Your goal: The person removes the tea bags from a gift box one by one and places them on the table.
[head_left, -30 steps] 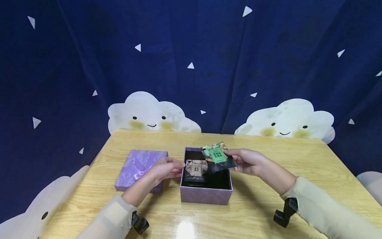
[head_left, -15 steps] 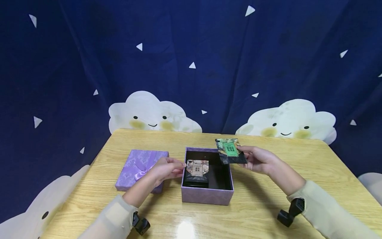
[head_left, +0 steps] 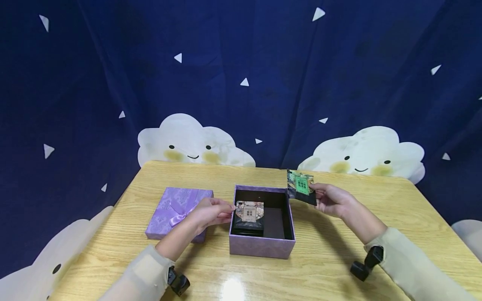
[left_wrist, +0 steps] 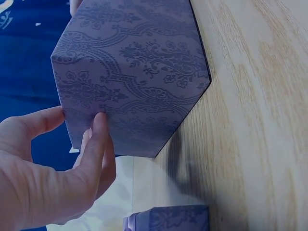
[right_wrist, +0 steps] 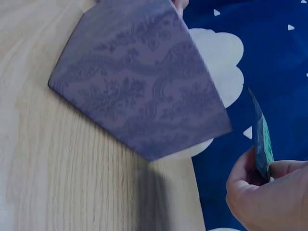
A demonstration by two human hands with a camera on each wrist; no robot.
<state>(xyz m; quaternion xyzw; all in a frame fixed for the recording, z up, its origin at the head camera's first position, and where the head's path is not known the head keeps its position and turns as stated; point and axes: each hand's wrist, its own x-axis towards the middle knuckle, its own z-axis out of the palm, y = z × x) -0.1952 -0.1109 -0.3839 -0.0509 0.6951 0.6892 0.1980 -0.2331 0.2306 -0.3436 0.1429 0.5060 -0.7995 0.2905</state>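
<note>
An open purple patterned gift box (head_left: 261, 245) stands mid-table. At its left wall, my left hand (head_left: 211, 212) pinches the rim; the left wrist view shows one fingertip at the top edge and other fingers against the outer wall. My right hand (head_left: 333, 200) holds a black tea sachet (head_left: 301, 186) with a green label by its right edge, raised just beyond the box's back right corner. Seen edge-on in the right wrist view, that sachet (right_wrist: 262, 139) sits between thumb and fingers. Inside the box, a stack of black sachets (head_left: 249, 217) with a beige label lies on the left side.
Left of the box lies its purple lid (head_left: 177, 209) with a ribbon bow, partly behind the left hand. The wooden table (head_left: 361, 225) ends at a dark blue curtain (head_left: 211, 79) with white clouds. A small black camera hangs at each wrist.
My right hand has lifted the green-labelled sachet from above the box interior to the right and back, uncovering the right half of the box floor. The left hand stays at the rim.
</note>
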